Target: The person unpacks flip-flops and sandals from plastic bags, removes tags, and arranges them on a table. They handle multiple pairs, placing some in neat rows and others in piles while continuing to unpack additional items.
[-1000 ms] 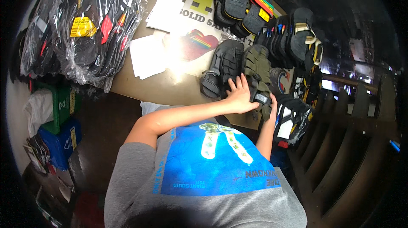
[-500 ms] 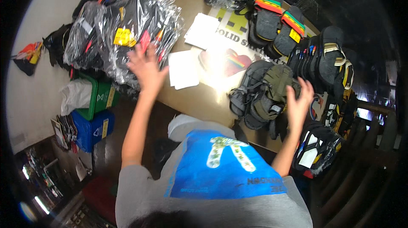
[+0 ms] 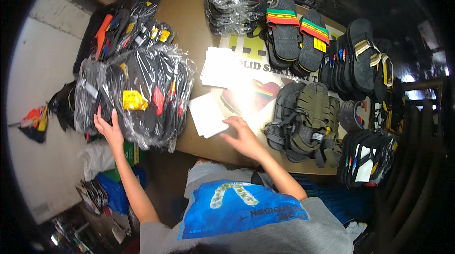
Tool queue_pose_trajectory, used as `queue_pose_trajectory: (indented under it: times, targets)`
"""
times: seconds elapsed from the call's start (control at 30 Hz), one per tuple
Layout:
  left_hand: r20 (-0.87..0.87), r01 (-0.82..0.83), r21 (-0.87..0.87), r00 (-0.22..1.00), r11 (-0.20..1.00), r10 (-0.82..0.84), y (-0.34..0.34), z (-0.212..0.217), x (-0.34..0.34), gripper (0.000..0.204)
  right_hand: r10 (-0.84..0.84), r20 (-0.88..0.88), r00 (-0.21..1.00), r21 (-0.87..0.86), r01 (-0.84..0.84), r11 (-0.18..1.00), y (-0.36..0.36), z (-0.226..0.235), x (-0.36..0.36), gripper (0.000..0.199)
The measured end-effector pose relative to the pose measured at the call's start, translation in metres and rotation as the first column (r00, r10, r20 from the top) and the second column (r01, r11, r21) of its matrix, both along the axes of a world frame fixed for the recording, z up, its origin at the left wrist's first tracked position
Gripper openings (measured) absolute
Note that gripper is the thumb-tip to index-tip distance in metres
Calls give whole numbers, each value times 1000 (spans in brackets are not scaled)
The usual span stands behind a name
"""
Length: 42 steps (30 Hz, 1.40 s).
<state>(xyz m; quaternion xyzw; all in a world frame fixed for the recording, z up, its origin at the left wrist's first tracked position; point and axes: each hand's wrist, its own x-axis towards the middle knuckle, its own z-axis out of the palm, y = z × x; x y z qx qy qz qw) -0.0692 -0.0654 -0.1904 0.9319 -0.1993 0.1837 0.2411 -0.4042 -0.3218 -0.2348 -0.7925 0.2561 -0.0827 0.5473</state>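
Observation:
My left hand (image 3: 110, 128) is at the near left corner of a stack of plastic-wrapped black sandals (image 3: 147, 88) with yellow labels. Its fingers are apart and appear to touch the clear wrap. My right hand (image 3: 245, 138) hovers over the table's near side, thumb and fingers spread and slightly bent. Just left of its fingertips lies a small pile of white cards (image 3: 207, 115). A second white pile (image 3: 218, 67) lies farther back. To the right of that hand are olive strappy sandals (image 3: 311, 112) and dark grey sandals (image 3: 280, 121).
Slides with green, yellow and red straps (image 3: 284, 38) lie toward the back right of the tan table (image 3: 182, 26). Wrapped footwear (image 3: 234, 5) is piled at the far edge. More black sandals (image 3: 360, 55) line the right side. A blue bin (image 3: 113, 195) stands below left.
My left hand has moved left and down along the wrapped stack. My right hand has left the olive sandals and come leftward to the white cards. The whole view has shifted.

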Motion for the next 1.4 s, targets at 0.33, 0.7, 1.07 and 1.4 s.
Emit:
queue_pose_trajectory:
  times: [0.33,0.7,1.07,1.4]
  targets:
    - [-99,99,-147,989,984,-114,-39,45,69,47,-412,15,911,180,403,897,-73,-12,83,38]
    - [63,850,-160,516,502,-854,-313,100,27,36,-614,525,590,-134,770,624,-338,61,168,40]
    - [-669,124,-739,-15,662,-743,-512,8,109,57,-419,621,663,-98,596,797,-331,16,236,81]
    - [-658,-49,-750,-46,660,-751,-511,12,120,57,-531,705,471,231,555,799,-302,4,240,44]
